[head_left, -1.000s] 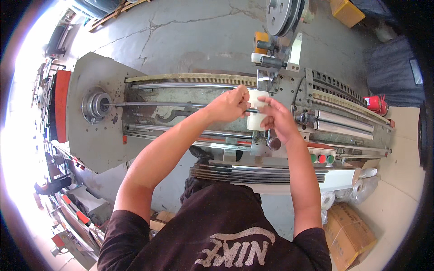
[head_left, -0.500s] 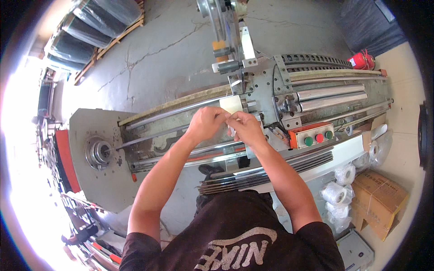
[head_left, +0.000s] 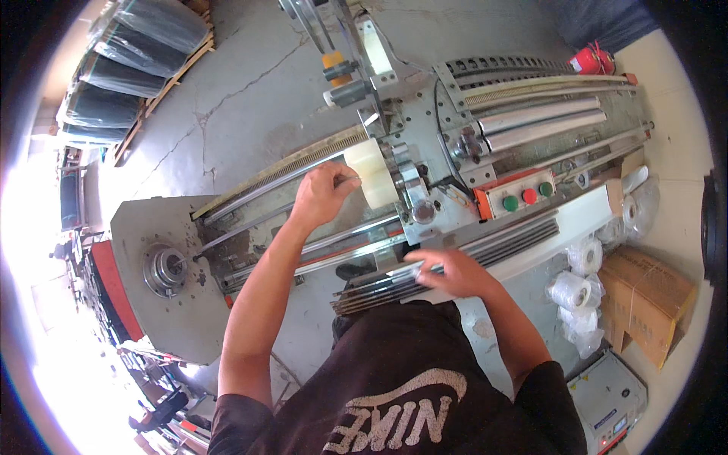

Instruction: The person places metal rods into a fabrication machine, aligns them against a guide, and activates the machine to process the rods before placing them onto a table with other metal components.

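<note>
My left hand (head_left: 324, 196) is closed, thumb and fingertips pinched together at the left edge of a cream-coloured plastic block (head_left: 371, 171) on the machine. Whatever the pinch holds is hidden. A long thin rod (head_left: 246, 227) runs from the machine's round chuck (head_left: 165, 268) toward this hand and disappears behind the wrist. Lower and to the right, my right hand (head_left: 453, 273) is open with its fingers apart and nothing visible in it. It hovers over a bundle of dark thin metal rods (head_left: 504, 249) lying along the machine's near side.
An orange control box (head_left: 523, 197) with green and red buttons sits right of the block. An upright machine arm (head_left: 345, 76) rises behind. Cardboard box (head_left: 644, 299) and plastic-wrapped rolls (head_left: 570, 290) stand at right, a fire extinguisher (head_left: 591, 61) far right, wrapped rolls (head_left: 140, 68) far left.
My right hand has left the left hand and swung down toward me, over the rod bundle, fingers spreading. The left hand stays by the block, now more exposed. The view has shifted slightly.
</note>
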Motion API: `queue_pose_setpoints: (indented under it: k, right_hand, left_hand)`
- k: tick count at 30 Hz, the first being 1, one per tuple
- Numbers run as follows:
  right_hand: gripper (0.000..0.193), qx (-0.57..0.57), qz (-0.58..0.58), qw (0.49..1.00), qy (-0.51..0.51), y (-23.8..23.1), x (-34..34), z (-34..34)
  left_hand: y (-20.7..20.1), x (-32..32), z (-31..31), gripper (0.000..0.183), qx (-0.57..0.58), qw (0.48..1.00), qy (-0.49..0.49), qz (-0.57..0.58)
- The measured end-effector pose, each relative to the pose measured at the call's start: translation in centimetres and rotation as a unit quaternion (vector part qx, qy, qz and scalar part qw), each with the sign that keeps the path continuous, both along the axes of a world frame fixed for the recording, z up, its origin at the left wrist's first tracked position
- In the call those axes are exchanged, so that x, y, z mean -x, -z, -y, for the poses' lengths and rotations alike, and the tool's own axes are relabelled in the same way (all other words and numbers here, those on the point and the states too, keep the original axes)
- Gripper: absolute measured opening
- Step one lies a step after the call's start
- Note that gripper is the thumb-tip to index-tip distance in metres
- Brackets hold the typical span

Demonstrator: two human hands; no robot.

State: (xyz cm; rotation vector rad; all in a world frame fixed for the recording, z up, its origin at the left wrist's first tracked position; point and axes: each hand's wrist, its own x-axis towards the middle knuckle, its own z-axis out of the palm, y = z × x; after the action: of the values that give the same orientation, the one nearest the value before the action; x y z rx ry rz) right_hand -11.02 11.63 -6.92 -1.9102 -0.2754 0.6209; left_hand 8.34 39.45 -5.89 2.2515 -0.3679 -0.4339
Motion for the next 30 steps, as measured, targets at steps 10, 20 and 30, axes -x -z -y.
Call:
queue_pose_setpoints:
  k: [10, 20, 30]
  right_hand:
    - [0.018, 0.296, 0.307, 0.873, 0.238, 12.6, -4.0, 0.9]
    - [0.034, 0.372, 0.346, 0.852, 0.127, 11.7, -2.3, 0.5]
    - [0.048, -0.404, -0.220, 0.868, 0.184, 9.6, -7.4, -15.8]
  left_hand:
    - [1.6, 1.2, -0.6, 0.022, 0.014, 1.000, 0.018, -0.017]
    - [1.2, 2.3, -0.4, 0.024, -0.023, 0.998, 0.054, -0.021]
    - [0.7, 3.0, -0.4, 0.022, -0.025, 0.995, 0.090, 0.038]
